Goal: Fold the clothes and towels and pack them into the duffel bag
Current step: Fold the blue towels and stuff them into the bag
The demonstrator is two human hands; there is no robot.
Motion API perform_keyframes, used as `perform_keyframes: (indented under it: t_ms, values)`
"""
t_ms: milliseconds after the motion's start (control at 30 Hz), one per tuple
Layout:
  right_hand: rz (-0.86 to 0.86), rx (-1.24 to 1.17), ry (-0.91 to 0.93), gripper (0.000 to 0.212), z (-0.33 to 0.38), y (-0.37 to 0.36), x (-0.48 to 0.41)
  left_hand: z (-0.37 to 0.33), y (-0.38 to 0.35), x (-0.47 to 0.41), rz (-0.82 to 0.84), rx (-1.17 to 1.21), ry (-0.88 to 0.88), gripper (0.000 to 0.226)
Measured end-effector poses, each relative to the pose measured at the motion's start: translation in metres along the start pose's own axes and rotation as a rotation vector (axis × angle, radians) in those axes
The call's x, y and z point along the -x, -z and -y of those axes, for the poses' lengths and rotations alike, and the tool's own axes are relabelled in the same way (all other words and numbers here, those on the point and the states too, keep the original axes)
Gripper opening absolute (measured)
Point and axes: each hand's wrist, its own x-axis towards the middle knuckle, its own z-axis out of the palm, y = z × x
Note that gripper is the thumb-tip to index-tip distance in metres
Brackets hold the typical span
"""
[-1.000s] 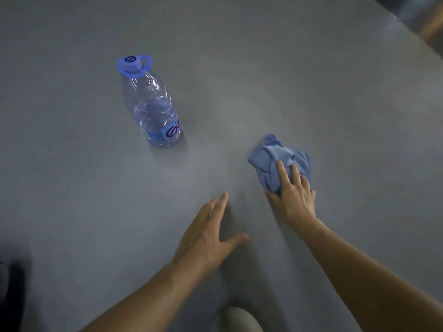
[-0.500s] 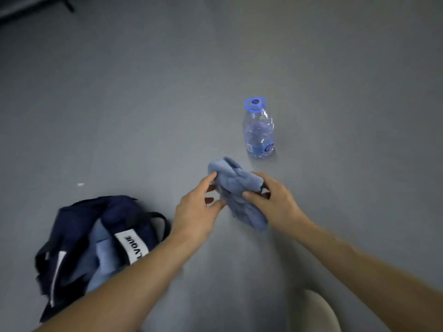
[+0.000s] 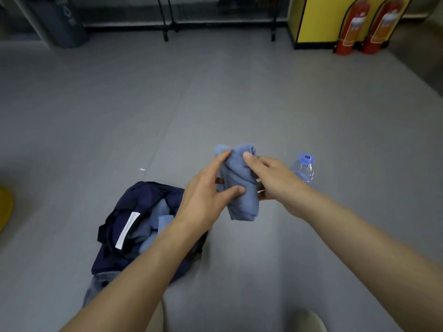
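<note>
Both hands now hold the blue cloth [image 3: 242, 207] up at mid-frame, clear of the floor [image 3: 239, 92]; a second ago it lay crumpled there under the right hand [image 3: 275, 178] alone. The left hand [image 3: 203, 200] pinches its left edge between thumb and fingers, and the right hand grips its top. The cloth looks bunched rather than folded. The duffel bag [image 3: 143, 195] lies open at lower left with blue items inside, so folding and then packing likely follow.
</note>
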Motion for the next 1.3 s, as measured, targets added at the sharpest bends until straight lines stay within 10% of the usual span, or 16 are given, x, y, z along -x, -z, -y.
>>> perform_keyframes:
  t_ms: [133,333,533,900,1300]
  values:
    - [0.068,-0.035,0.078,0.023,0.013,-0.017,0.010,-0.001,0.014,-0.003,-0.078,0.078,0.016,0.071]
    - [-0.094,0.073,0.230,0.059,0.005,-0.029,0.008,0.002,0.006,-0.010,-0.259,0.166,0.023,0.039]
    - [-0.251,-0.042,0.155,0.041,-0.006,-0.021,-0.006,0.015,-0.004,-0.017,0.020,0.025,-0.131,0.025]
    - [-0.076,0.407,0.237,0.026,-0.018,0.000,-0.012,0.016,0.004,-0.034,0.030,0.170,0.062,0.015]
    - [-0.063,0.652,0.244,0.015,-0.024,0.010,-0.012,0.016,0.005,-0.026,0.083,-0.158,-0.111,0.007]
